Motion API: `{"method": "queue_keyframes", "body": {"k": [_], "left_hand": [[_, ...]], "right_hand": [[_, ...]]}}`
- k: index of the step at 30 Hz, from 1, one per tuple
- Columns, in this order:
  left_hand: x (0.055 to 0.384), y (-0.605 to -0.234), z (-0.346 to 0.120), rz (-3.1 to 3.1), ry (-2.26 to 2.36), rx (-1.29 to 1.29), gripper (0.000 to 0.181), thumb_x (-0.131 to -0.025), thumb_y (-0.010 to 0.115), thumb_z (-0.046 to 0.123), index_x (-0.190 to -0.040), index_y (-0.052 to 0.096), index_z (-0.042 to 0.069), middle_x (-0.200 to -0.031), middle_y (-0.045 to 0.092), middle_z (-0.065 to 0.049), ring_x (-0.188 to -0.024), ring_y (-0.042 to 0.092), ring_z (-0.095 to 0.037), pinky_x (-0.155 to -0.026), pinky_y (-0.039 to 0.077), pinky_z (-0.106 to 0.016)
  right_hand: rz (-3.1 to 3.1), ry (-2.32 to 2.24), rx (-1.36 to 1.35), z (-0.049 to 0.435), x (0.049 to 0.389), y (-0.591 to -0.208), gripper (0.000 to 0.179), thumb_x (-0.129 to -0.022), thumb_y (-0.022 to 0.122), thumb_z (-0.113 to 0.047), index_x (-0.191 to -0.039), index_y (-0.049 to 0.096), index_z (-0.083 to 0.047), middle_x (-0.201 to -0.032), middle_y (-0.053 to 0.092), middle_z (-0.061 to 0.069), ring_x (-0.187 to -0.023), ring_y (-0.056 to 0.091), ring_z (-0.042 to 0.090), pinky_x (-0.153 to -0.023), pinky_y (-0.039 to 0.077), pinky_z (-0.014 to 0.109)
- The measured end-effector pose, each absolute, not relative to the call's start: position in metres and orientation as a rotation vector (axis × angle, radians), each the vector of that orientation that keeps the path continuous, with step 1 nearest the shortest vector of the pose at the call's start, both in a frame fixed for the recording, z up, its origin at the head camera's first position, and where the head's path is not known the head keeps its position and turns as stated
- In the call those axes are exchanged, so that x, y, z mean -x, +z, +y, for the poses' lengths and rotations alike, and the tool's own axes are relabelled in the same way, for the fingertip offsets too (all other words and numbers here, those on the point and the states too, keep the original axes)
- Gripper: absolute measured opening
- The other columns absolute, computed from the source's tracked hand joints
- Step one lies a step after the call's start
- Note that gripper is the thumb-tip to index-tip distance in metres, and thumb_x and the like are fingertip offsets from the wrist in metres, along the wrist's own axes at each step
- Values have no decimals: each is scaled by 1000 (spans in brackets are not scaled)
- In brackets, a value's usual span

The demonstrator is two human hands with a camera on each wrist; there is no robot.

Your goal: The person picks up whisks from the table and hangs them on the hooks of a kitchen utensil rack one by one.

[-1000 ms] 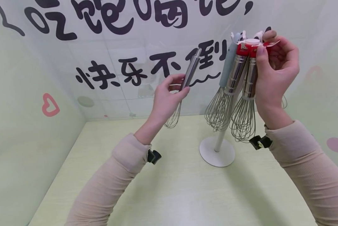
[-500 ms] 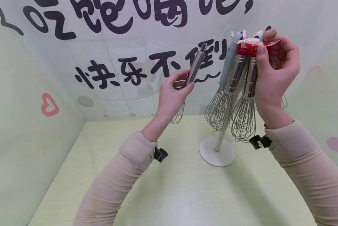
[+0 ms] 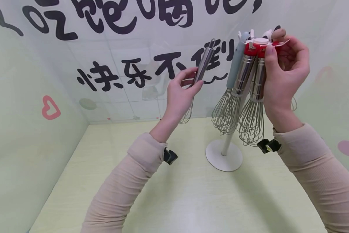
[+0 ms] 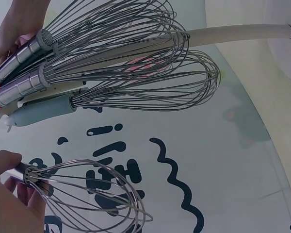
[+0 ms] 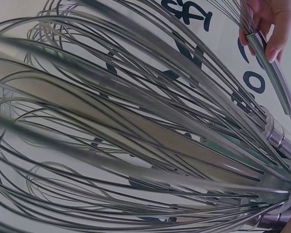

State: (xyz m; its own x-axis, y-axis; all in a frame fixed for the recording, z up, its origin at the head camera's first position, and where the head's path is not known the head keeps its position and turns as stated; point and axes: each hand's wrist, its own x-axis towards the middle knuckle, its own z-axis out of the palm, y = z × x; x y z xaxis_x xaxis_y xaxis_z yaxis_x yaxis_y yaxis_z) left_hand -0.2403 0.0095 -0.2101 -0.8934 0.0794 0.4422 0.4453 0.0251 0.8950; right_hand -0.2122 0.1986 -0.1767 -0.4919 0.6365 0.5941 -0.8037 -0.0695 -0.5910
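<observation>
My left hand [image 3: 181, 94] holds a slim steel whisk [image 3: 203, 66] by its handle, loop end up and wires down, left of the whisk stand [image 3: 261, 41]. In the left wrist view the thumb and fingers grip this whisk [image 4: 20, 173] just above its wires. My right hand [image 3: 286, 74] grips the top of the stand, its thumb by the red end of a hanging whisk [image 3: 258, 79]. Its other fingers curl behind, partly hidden. Beside that whisk hang another red-ended steel whisk [image 3: 244, 72] and a whisk with a blue-grey handle [image 3: 235, 66].
The stand's round white base [image 3: 215, 161] rests on a pale wooden table [image 3: 186, 200]. Behind rises a wall [image 3: 116, 106] with large black characters, and printed side walls close in left and right. White hooks [image 3: 252, 34] stick up around the stand's top.
My left hand has moved right and slightly up with the slim whisk, closer to the stand. The right hand and the hanging whisks have stayed in place.
</observation>
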Motion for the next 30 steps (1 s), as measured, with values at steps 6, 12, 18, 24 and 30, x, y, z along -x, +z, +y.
{"method": "queue_keyframes", "body": {"k": [6,12,18,24,30], "left_hand": [[238,-206,15,-2035,-1958,567,38,-85,66,3,-122,62,6,-114,63,-13,-100,63,-20,-83,54,-21],[237,-204,20,-2036,-1964,609,39,-85,66,2,-123,61,5,-115,63,-13,-100,63,-20,-83,55,-20],[233,-202,24,-2029,-1979,645,38,-86,66,3,-123,62,6,-116,63,-12,-100,63,-20,-84,55,-19],[231,-200,28,-2025,-1979,657,38,-86,65,4,-124,61,6,-117,63,-12,-100,62,-18,-85,55,-18],[231,-199,31,-2034,-1951,681,39,-87,65,5,-125,61,5,-118,62,-12,-100,63,-20,-86,54,-17]], "right_hand": [[-1129,1779,-199,193,205,-173,28,-76,67,0,-102,58,-2,-94,58,6,-86,50,16,-82,45,23],[-1118,1806,-176,187,198,-169,26,-76,66,2,-101,57,-2,-93,57,5,-85,49,15,-81,45,22],[-1126,1776,-198,192,204,-173,28,-76,67,0,-102,58,-2,-94,58,6,-86,50,16,-83,45,23],[-1137,1758,-210,199,211,-177,30,-76,69,-1,-104,58,-3,-96,58,7,-88,51,17,-84,45,24],[-1132,1763,-211,199,211,-177,30,-76,69,-1,-104,58,-3,-96,59,7,-88,50,17,-83,45,24]]}}
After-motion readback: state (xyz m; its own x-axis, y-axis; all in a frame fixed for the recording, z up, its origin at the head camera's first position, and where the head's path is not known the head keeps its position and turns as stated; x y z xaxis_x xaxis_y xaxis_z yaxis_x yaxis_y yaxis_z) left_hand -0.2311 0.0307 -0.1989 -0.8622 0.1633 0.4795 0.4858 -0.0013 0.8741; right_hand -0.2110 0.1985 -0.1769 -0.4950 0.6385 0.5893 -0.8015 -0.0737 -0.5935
